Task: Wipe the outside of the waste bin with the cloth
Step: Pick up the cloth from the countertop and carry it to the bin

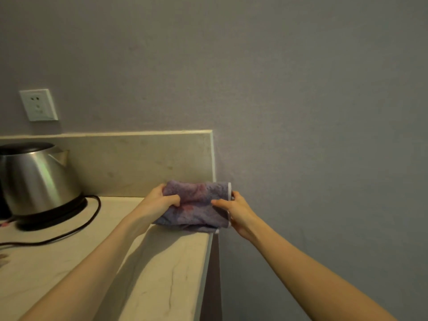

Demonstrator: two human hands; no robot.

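Observation:
A folded purple cloth (196, 205) with a white hem lies at the far right corner of the beige counter (162, 269), its right end over the counter's edge. My left hand (159, 200) grips the cloth's left end, thumb on top. My right hand (238, 210) pinches its right end by the white hem, just past the counter's edge. The waste bin is not in view.
A steel electric kettle (39, 179) stands on its black base at the left of the counter, with a black cord (76, 230) trailing forward and left. A white wall socket (38, 104) is above it. A grey wall fills the right side.

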